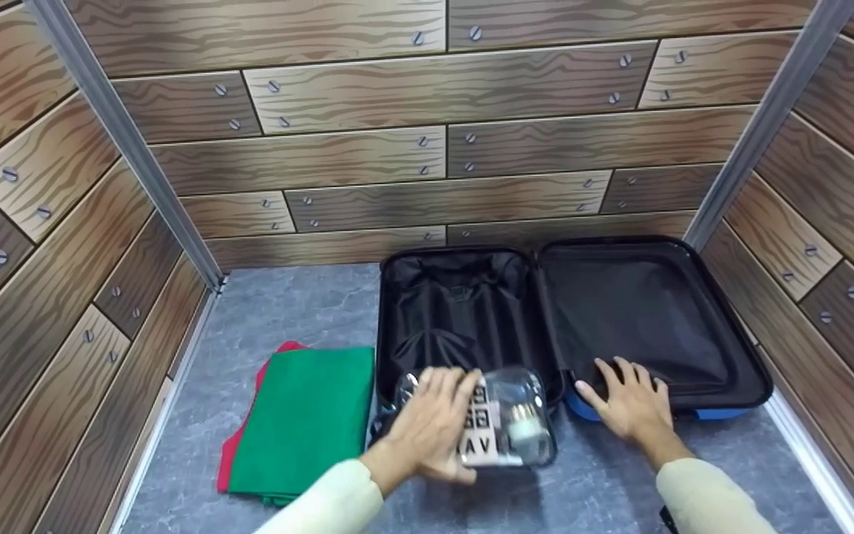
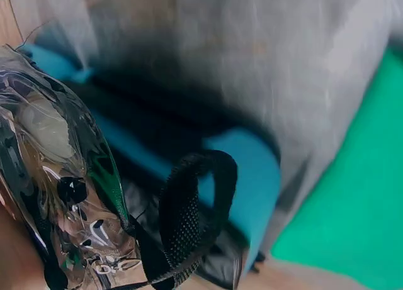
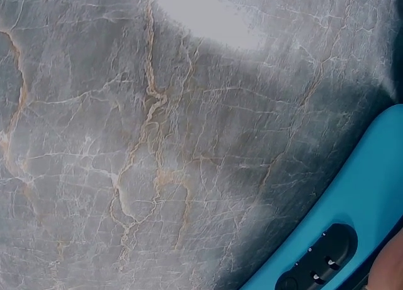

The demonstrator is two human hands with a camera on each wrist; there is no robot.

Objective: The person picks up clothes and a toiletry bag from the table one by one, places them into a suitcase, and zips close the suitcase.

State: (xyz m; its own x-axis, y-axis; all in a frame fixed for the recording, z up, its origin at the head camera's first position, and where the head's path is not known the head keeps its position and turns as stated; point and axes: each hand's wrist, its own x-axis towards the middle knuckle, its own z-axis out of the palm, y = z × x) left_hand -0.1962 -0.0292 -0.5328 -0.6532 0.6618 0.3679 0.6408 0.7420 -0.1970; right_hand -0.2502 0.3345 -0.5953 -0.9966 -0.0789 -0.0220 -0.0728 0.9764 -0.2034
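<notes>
My left hand (image 1: 427, 426) holds a clear toiletry bag (image 1: 501, 386) over the near edge of the open suitcase's left half (image 1: 464, 311), its fingers and thumb spread across it. Dark lettering and a pale container show through the plastic. In the left wrist view, the transparent bag (image 2: 82, 195) has black trim and a black mesh loop (image 2: 201, 202). My right hand (image 1: 631, 404) rests with spread fingers on the near rim of the suitcase's right half (image 1: 634, 319). A black combination lock (image 3: 321, 258) sits on the blue shell (image 3: 371, 177) in the right wrist view.
Left of the suitcase lies a folded green cloth (image 1: 308, 415), with a red cloth (image 1: 230, 452) sticking out beneath it. The grey marbled surface (image 1: 293, 297) is bounded by wood-patterned walls (image 1: 368, 156) at the back and both sides.
</notes>
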